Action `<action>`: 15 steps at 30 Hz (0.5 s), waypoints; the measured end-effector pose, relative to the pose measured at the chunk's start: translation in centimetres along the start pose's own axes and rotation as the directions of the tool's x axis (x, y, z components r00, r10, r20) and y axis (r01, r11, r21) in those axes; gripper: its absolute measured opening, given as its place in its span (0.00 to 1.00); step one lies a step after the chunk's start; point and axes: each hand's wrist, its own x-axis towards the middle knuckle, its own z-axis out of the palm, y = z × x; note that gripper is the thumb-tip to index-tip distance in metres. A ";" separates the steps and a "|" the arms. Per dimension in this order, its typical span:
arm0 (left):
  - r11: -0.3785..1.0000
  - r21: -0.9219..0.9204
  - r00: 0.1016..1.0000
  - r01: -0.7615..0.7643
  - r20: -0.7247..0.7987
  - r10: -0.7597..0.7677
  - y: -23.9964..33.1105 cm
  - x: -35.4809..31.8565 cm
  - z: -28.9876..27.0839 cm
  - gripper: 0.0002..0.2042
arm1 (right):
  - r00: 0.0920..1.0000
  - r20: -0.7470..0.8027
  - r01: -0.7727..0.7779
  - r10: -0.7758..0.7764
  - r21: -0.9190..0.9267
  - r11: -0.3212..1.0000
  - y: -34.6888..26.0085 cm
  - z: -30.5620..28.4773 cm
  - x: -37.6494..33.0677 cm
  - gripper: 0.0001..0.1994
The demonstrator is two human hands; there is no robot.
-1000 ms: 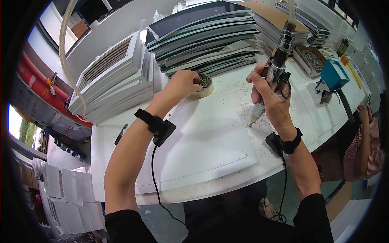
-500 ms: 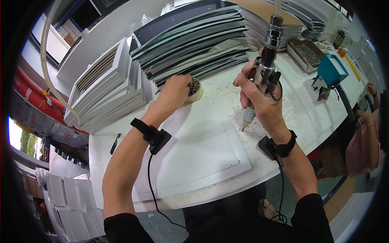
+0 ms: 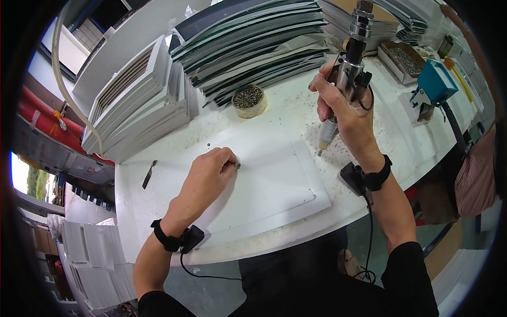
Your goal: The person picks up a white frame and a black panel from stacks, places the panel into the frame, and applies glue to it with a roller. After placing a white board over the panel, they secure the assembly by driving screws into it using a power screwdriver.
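Note:
My left hand (image 3: 208, 174) is over the middle of a flat white panel (image 3: 269, 179), with thumb and fingers pinched together on small screws. One dark screw tip (image 3: 238, 165) pokes out at the fingertips; the rest are hidden. A round tub (image 3: 250, 110) filled with small screws stands beyond this hand. My right hand (image 3: 353, 119) is wrapped around a metal air screwdriver (image 3: 347, 74) with a hose fitting at its top. The tool leans slightly, its bit pointing down over the table just right of the panel. A small dark dot (image 3: 208, 144) lies beyond my left hand.
Dark-edged sheets (image 3: 248, 50) are stacked at the back, white frames (image 3: 132, 105) at the left. A small knife (image 3: 150, 174) lies left of the panel. A teal lamp-like device (image 3: 437, 84) and a box of small metal parts (image 3: 404, 63) occupy the right. Another person's striped garment (image 3: 477, 171) shows at the right edge.
My left hand has come out of the screw tub and moved nearer to me, down over the panel. The screwdriver in my right hand has shifted only slightly.

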 end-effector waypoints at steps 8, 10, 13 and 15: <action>0.998 -0.046 0.996 -0.035 -0.088 0.031 -1.5 -2.8 0.6 0.07 | 1.000 0.016 0.019 -0.018 -0.041 0.999 0.0 1.1 -0.7 0.08; 0.999 -0.039 0.989 -0.012 -0.145 0.006 -1.9 -3.2 0.8 0.07 | 1.000 0.011 0.017 -0.016 -0.065 0.998 -0.1 1.2 -0.8 0.08; 1.000 0.013 0.978 0.010 -0.209 -0.007 -1.9 -3.9 0.7 0.07 | 1.000 -0.012 0.003 -0.005 -0.091 0.996 0.4 0.7 -0.8 0.08; 0.998 -0.034 0.971 0.046 -0.235 -0.053 -1.3 -4.5 0.4 0.06 | 0.999 -0.033 -0.008 0.005 -0.104 0.995 0.4 0.5 -0.1 0.08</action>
